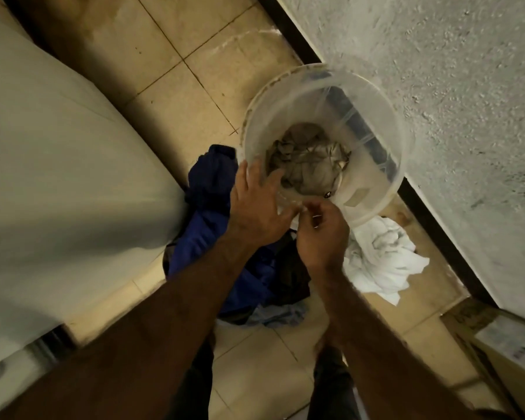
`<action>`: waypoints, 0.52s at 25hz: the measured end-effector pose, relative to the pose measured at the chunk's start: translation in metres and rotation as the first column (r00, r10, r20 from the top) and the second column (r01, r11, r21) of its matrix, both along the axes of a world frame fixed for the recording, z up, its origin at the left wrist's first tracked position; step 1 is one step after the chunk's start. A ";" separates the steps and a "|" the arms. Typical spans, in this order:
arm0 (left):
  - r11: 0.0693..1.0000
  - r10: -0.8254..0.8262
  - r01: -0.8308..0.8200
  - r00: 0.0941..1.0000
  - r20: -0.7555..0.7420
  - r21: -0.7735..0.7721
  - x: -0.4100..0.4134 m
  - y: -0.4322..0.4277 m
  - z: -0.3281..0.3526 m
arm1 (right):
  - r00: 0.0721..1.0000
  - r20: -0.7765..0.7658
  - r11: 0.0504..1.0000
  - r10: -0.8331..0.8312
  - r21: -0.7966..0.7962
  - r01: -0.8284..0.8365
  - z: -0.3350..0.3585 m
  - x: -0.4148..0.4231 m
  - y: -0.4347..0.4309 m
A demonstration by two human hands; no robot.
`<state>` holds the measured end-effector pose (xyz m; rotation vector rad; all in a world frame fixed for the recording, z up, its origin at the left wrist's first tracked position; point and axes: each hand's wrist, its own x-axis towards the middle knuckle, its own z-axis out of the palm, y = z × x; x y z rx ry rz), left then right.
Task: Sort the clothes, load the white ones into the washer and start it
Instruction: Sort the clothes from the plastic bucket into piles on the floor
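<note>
Down at my feet, a clear plastic bucket stands on the tiled floor, close against the rough plastered wall. Crumpled pale clothes lie at its bottom. My left hand rests over the near rim with the fingers spread and fairly straight, the fingertips reaching just inside; it holds nothing that I can make out. My right hand is beside it, fingers curled with the tips drawn together at the rim as if pinching something small, but what sits between them is too blurred to tell. Under my forearms a heap of dark blue clothes lies on the floor, touching the bucket's left side. A white garment lies bunched on the floor to the right, just beside the bucket. The washer fills the left side, its pale side panel near the blue heap.
</note>
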<state>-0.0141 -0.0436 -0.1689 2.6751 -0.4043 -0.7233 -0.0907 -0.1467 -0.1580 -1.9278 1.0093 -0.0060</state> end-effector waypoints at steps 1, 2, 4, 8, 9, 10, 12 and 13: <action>0.993 -0.084 0.081 0.996 0.025 0.083 0.000 -0.004 -0.009 | 1.000 -0.020 1.000 0.011 -0.015 -0.011 -0.006 0.006 -0.009; 0.979 -0.150 0.139 0.987 0.064 0.146 0.000 -0.005 -0.016 | 0.998 -0.054 0.999 0.033 -0.026 -0.035 -0.014 0.014 -0.018; 0.960 -0.249 0.221 0.954 0.165 0.170 0.004 -0.004 -0.032 | 0.973 -0.180 0.989 0.141 -0.011 -0.146 -0.035 0.030 -0.034; 0.955 -0.296 0.279 0.922 0.250 0.105 0.017 -0.011 -0.066 | 0.786 -0.351 0.860 0.509 0.180 -0.477 -0.102 0.059 -0.057; 0.958 -0.288 0.276 0.918 0.272 0.081 0.014 -0.011 -0.060 | 0.734 -0.337 0.807 0.589 0.206 -0.553 -0.109 0.065 -0.061; 0.958 -0.283 0.281 0.902 0.325 0.054 0.011 -0.010 -0.061 | 0.692 -0.319 0.760 0.648 0.212 -0.615 -0.122 0.073 -0.063; 0.957 -0.254 0.290 0.867 0.429 -0.019 0.008 -0.010 -0.081 | 0.589 -0.348 0.669 0.730 0.187 -0.719 -0.166 0.095 -0.065; 0.956 -0.237 0.289 0.862 0.448 -0.050 0.009 -0.008 -0.086 | 0.532 -0.377 0.623 0.758 0.179 -0.762 -0.185 0.103 -0.063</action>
